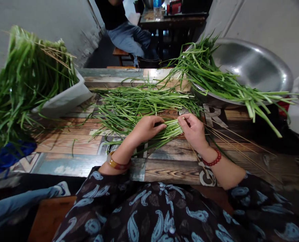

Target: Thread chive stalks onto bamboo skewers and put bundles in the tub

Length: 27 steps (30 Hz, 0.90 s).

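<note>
My left hand (149,128) rests over a small bunch of garlic chives (171,129), its thumb and fingers closing round the stalks. At the pale stem ends, my right hand (193,131) is closed in a pinch on the same bunch. A thin bamboo skewer (195,152) shows below the right hand; whether the fingers hold it is hidden. Behind both hands a loose layer of chives (144,99) spreads across the wood-patterned table (174,158). Several more bamboo skewers (236,145) lie to the right of my right hand.
On the left, a white plastic bin (66,101) bears chives threaded on skewers (38,67). A steel basin (260,64) with loose chives over its rim stands at the right. Blue cloth or plastic (11,154) lies low left. A seated person (126,33) is beyond the table.
</note>
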Available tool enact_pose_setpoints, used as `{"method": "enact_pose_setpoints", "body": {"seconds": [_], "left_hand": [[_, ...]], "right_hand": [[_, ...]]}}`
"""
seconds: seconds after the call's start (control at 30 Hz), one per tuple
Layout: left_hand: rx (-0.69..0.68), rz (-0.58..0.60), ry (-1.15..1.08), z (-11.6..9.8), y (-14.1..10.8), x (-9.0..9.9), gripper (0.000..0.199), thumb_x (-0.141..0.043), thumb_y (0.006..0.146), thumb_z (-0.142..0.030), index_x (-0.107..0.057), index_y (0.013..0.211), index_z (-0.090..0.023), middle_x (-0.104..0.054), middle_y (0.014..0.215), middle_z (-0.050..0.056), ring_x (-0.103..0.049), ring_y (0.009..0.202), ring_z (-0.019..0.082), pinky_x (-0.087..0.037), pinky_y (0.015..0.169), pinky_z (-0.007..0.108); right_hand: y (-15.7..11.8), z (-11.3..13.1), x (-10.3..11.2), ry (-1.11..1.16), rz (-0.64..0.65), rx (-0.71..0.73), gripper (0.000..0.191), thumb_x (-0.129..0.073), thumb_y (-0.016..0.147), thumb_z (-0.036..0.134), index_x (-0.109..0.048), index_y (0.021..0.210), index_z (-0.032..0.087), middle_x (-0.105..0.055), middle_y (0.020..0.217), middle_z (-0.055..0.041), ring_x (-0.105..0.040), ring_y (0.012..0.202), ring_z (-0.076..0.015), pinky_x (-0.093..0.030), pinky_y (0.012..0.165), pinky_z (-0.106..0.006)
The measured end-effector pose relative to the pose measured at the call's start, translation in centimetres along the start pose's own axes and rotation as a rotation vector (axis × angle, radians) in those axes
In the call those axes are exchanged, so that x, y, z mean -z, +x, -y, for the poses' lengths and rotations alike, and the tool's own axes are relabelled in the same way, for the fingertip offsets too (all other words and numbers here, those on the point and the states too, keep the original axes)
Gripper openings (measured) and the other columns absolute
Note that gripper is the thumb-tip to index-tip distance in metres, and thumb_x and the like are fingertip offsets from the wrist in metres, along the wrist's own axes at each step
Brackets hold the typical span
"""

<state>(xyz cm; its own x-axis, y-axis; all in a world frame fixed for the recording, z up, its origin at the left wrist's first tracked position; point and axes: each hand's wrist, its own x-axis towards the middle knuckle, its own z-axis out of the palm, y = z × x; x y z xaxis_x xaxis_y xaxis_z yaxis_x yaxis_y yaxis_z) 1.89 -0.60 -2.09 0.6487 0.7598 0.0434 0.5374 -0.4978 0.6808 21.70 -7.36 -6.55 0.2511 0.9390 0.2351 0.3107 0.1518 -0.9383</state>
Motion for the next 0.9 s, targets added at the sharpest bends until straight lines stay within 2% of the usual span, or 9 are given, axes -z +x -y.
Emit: {"method": "enact_pose_setpoints", "body": {"seconds": [0.13, 0.2, 0.3, 0.43, 0.53, 0.63, 0.8, 0.9], "left_hand": [[0.003, -0.045, 0.086, -0.6, -0.4, 0.1, 0.016, -0.065, 0.086, -0.027, -0.075, 0.084, -0.015, -0.073, 0.075, 0.004, -0.062, 0.066, 0.015, -0.040, 0.061, 0.024], [-0.027, -0.007, 0.070, -0.6, -0.4, 0.3, 0.016, -0.065, 0.086, -0.027, -0.076, 0.085, -0.015, -0.073, 0.075, 0.004, -0.062, 0.065, 0.014, -0.040, 0.061, 0.024], [-0.052, -0.011, -0.047, 0.2, -0.3, 0.8, 0.022, -0.060, 0.090, -0.029, -0.077, 0.092, -0.016, -0.076, 0.084, 0.005, -0.067, 0.073, 0.015, -0.045, 0.066, 0.023], [0.020, -0.275, -0.082, 1.8, 0.0, 1.8, 0.026, -0.056, 0.092, -0.030, -0.076, 0.096, -0.014, -0.076, 0.087, 0.007, -0.067, 0.078, 0.017, -0.048, 0.072, 0.026], [0.020, -0.349, 0.023, 2.5, 0.1, 2.2, 0.020, -0.059, 0.090, -0.026, -0.075, 0.091, -0.015, -0.073, 0.084, 0.006, -0.063, 0.075, 0.016, -0.046, 0.069, 0.026], [-0.043, -0.279, 0.116, 2.6, 0.4, 2.0, 0.014, -0.063, 0.086, -0.023, -0.075, 0.085, -0.015, -0.070, 0.082, 0.005, -0.062, 0.077, 0.017, -0.046, 0.070, 0.028], [-0.255, -0.085, 0.219, 2.0, 1.7, 0.1, 0.018, -0.065, 0.089, -0.023, -0.075, 0.102, -0.020, -0.073, 0.102, 0.007, -0.063, 0.095, 0.021, -0.047, 0.089, 0.036], [-0.277, -0.013, 0.282, 1.9, 2.6, -0.9, 0.019, -0.065, 0.088, -0.023, -0.076, 0.104, -0.018, -0.072, 0.100, 0.009, -0.062, 0.092, 0.021, -0.047, 0.087, 0.036]], "right_hand": [[-0.5, 0.4, -0.2, 0.042, 0.059, -0.070, 0.023, -0.058, 0.093, 0.045, -0.062, 0.094, 0.023, -0.060, 0.073, 0.0015, -0.053, 0.055, -0.0121, -0.042, 0.051, -0.025], [-0.7, 0.6, -0.2, 0.038, 0.109, -0.119, 0.023, -0.057, 0.093, 0.046, -0.062, 0.095, 0.023, -0.057, 0.069, 0.0031, -0.051, 0.048, -0.0110, -0.038, 0.044, -0.025], [-0.6, 1.1, 0.1, -0.041, 0.129, -0.077, 0.021, -0.057, 0.093, 0.043, -0.063, 0.090, 0.023, -0.058, 0.067, 0.0028, -0.052, 0.050, -0.0118, -0.039, 0.047, -0.025], [-0.6, 1.9, 0.6, -0.142, 0.149, 0.090, 0.014, -0.061, 0.089, 0.035, -0.066, 0.086, 0.022, -0.065, 0.071, 0.0005, -0.059, 0.063, -0.0147, -0.046, 0.062, -0.027], [-0.7, 2.0, 0.6, -0.178, 0.174, 0.147, 0.012, -0.061, 0.087, 0.033, -0.067, 0.084, 0.022, -0.069, 0.075, -0.0006, -0.063, 0.067, -0.0156, -0.048, 0.068, -0.027], [-0.8, 1.6, 0.4, -0.185, 0.187, 0.150, 0.014, -0.060, 0.088, 0.034, -0.066, 0.085, 0.022, -0.072, 0.078, -0.0012, -0.063, 0.068, -0.0157, -0.047, 0.068, -0.027], [-1.0, 1.2, 0.2, -0.193, 0.190, 0.122, 0.017, -0.060, 0.090, 0.037, -0.067, 0.087, 0.022, -0.072, 0.081, -0.0012, -0.062, 0.068, -0.0154, -0.046, 0.068, -0.027], [-1.1, 1.3, 0.2, -0.170, 0.179, 0.085, 0.017, -0.062, 0.088, 0.038, -0.067, 0.086, 0.022, -0.071, 0.079, -0.0007, -0.060, 0.066, -0.0150, -0.045, 0.067, -0.028]]}}
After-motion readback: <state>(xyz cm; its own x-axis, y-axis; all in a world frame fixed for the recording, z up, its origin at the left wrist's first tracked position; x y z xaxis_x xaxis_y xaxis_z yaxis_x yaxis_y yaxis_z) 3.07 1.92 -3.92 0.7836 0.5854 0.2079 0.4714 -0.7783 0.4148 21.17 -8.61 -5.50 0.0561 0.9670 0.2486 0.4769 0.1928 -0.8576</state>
